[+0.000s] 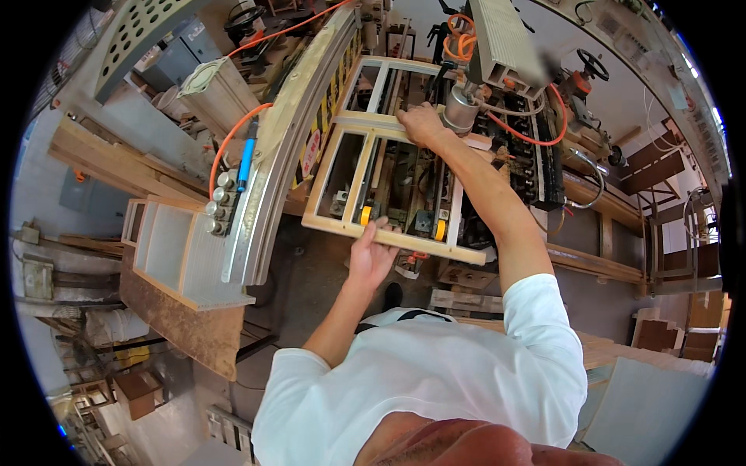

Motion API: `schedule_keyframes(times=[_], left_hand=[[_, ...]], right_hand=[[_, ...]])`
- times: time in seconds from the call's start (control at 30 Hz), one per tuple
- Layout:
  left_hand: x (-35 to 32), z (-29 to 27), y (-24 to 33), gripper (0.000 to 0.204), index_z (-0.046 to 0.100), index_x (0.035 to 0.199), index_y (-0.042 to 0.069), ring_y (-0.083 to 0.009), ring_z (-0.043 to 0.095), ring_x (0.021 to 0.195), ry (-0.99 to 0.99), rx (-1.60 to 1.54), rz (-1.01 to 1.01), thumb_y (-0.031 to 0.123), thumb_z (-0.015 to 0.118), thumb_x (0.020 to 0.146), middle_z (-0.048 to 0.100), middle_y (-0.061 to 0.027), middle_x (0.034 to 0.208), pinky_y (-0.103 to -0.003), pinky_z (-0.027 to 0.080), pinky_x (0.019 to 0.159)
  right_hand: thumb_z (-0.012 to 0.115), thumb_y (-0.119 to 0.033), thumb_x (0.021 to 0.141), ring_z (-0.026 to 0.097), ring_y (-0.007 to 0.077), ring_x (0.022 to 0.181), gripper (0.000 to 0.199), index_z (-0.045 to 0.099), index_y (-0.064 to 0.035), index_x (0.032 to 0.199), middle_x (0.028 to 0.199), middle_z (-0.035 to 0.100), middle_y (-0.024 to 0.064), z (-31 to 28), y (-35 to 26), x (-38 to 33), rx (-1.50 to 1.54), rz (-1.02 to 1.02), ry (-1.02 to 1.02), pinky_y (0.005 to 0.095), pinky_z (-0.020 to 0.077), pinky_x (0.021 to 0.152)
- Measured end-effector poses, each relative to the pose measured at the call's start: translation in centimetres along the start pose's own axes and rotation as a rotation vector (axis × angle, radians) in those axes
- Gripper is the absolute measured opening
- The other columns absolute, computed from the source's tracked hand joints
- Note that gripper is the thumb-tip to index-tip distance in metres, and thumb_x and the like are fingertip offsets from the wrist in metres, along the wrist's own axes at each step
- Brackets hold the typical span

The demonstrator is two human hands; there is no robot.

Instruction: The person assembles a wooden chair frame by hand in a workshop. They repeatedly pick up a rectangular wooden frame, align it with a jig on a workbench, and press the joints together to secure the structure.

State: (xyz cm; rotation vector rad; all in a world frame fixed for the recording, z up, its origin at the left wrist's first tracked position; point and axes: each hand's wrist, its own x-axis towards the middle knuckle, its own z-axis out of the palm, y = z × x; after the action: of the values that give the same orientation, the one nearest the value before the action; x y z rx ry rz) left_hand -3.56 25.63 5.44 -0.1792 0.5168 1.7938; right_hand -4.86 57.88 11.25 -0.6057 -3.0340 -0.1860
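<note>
A light wooden frame (412, 245) with dividing bars lies across the machine bed in front of me, its open panes showing the metalwork and yellow rollers (440, 230) below. My left hand (371, 255) is closed on the near rail, thumb on top, the other fingers partly hidden beneath it. Farther off, my right hand (424, 126) grips the crosswise middle rail with its fingers bent over the wood. Just right of that hand stands a silver metal cylinder (461, 110), part of the machine's overhead head.
A long metal beam (260, 186) runs along the left, bearing round buttons (221, 203) and a blue pen-like tool (246, 165). Orange hoses (558, 116) loop around the machine. Stacked framed panels (175, 252) stand at the left; wooden rails (594, 264) extend on the right.
</note>
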Motion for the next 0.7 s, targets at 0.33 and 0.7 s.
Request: schedule_keyframes(times=[0.33,0.7], left_hand=[[-17.4,-8.0,-1.1,0.031,0.053,0.113,0.001,-0.0301,0.053,0.113,0.040,-0.034,-0.120,0.025,0.059,0.094,0.056,-0.0086,0.104,-0.044,0.038,0.107],[-24.5,-17.4,0.6,0.018,0.057,0.101,0.005,-0.0288,0.055,0.108,0.374,-0.099,-0.012,0.016,0.064,0.089,0.058,-0.0078,0.095,-0.046,0.041,0.104]], right_hand=[[0.059,-0.005,0.080,0.064,0.0332,0.098,0.022,0.063,-0.0053,0.101,0.100,0.068,0.0154,-0.8,-1.6,0.5,-0.003,0.147,-0.167,0.0498,0.0418,0.092],[0.061,-0.007,0.079,0.063,0.0304,0.102,0.030,0.061,-0.0098,0.109,0.105,0.067,0.0125,-1.0,-2.6,1.5,0.014,0.220,-0.177,0.0475,0.0462,0.088]])
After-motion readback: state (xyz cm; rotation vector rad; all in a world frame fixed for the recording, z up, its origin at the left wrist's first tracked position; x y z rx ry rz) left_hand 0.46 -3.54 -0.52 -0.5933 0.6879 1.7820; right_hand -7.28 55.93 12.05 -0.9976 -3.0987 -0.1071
